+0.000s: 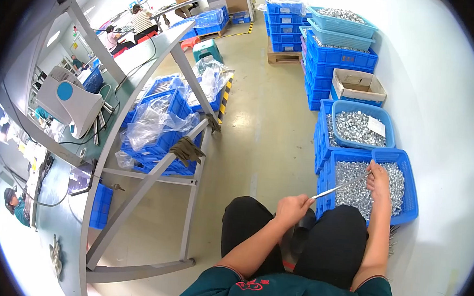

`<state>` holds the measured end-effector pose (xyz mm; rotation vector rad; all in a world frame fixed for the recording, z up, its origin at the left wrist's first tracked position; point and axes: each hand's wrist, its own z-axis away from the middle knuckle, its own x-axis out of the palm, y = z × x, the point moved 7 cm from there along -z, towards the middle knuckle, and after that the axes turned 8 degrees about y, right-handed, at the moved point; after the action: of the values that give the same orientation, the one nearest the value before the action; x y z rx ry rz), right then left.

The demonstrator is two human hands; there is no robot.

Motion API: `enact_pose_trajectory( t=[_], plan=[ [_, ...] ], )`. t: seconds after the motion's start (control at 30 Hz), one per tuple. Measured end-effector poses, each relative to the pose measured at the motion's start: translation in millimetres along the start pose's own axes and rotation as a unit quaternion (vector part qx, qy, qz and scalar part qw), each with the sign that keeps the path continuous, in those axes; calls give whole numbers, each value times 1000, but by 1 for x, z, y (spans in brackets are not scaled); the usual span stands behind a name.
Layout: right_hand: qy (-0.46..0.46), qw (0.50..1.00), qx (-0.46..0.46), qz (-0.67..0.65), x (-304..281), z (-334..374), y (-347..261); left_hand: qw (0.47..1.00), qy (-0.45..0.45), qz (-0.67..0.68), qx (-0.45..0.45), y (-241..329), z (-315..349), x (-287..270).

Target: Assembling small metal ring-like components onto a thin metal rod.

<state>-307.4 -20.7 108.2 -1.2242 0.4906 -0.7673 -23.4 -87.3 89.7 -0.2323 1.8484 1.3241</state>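
Note:
A thin metallic rod [335, 190] slants between my two hands, above my knees and the near side of a blue crate. My left hand [293, 210] is closed around its lower end, over my left knee. My right hand [377, 181] is pinched at its upper end, over the crate; the fingertips partly hide that end. Below sits the blue crate [411, 205], filled with small silvery metal parts [353, 197]. Just beyond it, a light blue basket [391, 130] holds more silvery pieces with a white slip of paper on top.
Stacked blue crates [320, 69], baskets and a cardboard box [359, 86] line the white wall at right. To my left stands a metal-legged workbench [127, 81] with a white device [68, 105]; plastic-covered crates [162, 124] sit underneath. Several people work farther back.

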Motion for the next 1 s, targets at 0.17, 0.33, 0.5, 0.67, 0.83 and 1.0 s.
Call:
enact_pose_trajectory(
  t=[0.17, 0.33, 0.5, 0.67, 0.83, 1.0],
  plan=[
    [-70, 990, -5, -124, 6, 6, -7, 999, -16, 36, -18, 0, -2, 0],
    [-100, 985, -7, -141, 5, 16, -15, 995, -52, 71, -41, -5, -4, 4],
    [-20, 996, -67, -49, 2, 7, -12, 992, -38, 110, -45, -6, -4, 7],
    [-35, 990, -32, -132, 13, 7, -10, 990, -20, 127, -51, -3, -4, 5],
    [-74, 983, -20, -165, 18, 12, -13, 986, -36, 142, -75, -9, -5, 9],
    [-114, 953, 74, -269, 17, 7, 1, 981, -56, 173, -64, -6, -5, 14]
  ],
)
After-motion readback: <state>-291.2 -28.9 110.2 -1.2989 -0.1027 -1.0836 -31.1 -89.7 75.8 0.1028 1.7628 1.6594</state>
